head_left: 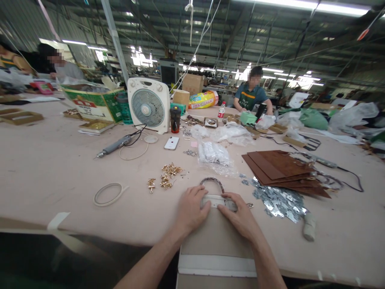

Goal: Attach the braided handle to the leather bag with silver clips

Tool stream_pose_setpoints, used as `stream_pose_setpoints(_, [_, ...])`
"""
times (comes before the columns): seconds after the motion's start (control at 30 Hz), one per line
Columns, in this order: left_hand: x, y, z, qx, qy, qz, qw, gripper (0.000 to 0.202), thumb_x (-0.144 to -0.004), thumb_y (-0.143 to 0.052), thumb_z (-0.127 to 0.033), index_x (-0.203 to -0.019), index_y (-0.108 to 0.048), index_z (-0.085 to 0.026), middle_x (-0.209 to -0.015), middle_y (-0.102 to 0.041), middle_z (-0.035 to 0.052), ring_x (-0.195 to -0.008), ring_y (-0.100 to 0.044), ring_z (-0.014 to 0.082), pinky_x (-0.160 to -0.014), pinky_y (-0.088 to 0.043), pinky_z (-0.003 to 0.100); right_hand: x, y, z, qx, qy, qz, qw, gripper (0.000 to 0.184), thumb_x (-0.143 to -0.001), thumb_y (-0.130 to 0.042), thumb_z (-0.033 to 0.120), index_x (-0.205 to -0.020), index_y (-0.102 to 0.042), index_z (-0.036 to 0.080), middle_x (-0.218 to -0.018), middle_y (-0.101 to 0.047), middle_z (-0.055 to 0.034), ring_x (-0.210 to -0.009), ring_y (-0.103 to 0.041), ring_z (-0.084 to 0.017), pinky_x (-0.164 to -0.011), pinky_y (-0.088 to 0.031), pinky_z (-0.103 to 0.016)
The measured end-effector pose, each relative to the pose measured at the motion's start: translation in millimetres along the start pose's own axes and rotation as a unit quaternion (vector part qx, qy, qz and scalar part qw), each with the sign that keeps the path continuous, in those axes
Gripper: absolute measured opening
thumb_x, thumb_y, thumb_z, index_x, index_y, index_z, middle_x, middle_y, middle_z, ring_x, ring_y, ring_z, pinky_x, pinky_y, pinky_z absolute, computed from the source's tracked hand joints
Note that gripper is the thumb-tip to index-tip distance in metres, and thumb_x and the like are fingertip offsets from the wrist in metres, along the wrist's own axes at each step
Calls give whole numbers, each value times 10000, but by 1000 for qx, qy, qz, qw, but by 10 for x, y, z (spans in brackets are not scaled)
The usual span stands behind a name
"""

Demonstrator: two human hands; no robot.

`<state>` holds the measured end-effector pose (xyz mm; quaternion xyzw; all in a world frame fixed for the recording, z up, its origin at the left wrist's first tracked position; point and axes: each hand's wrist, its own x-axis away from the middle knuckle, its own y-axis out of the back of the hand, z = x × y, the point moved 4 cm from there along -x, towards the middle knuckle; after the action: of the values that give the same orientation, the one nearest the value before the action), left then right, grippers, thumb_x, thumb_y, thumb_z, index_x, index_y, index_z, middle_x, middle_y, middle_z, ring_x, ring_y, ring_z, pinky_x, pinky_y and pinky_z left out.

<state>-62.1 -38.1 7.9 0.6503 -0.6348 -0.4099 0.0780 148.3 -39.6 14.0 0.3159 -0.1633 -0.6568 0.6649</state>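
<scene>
Both bare forearms [156, 255] reach in from seven and five o'clock, left grip [192, 206] angled toward one, right grip [240, 212] toward eleven, thumbs [205, 209] just apart.

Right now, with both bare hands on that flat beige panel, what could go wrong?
The flat beige panel appears to overhang the pinkish table's edge, so it might slip if the left hand and right hand loosen. The right hand could also brush the loose pile of thin silver metal plates beside it and scatter them.
</scene>
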Motion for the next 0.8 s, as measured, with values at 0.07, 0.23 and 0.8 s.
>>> stream_pose_setpoints(0.07, [-5, -12, 10, -8, 2, 15, 1000, 331, -896, -706, -273, -1226, -684, -251, -1332, -676, 56, -1223, -586, 291, -1076, -492, 527, -7, -13, 26, 15, -12, 1, 1000, 360, -850, -727, 449, -1163, -690, 275, -1259, -674, -68, -1219, -607, -305, -1112, -447, -502])
stream_pose_setpoints(0.23, [-6, -13, 7, -18, -2, 15, 1000, 302, -896, -712, -296, -1195, -690, -259, -1333, -679, 51, -1211, -592, 294, -1056, -496, 521, -56, -66, 90, 57, -39, -16, 997, 331, -804, -749, 449, -1079, -687, 276, -1152, -703, -62, -1122, -643, -316, -1029, -483, -485])
stream_pose_setpoints(0.8, [-24, 6, -13, -42, 51, 65, 996, 274, -937, -651, -344, -1204, -675, -286, -1380, -652, 7, -1245, -571, 270, -1061, -453, 474, -236, -125, 47, 77, -98, 48, 991, 417, -770, -718, 542, -1053, -640, 246, -1108, -706, -72, -1064, -638, -306, -915, -482, -397])
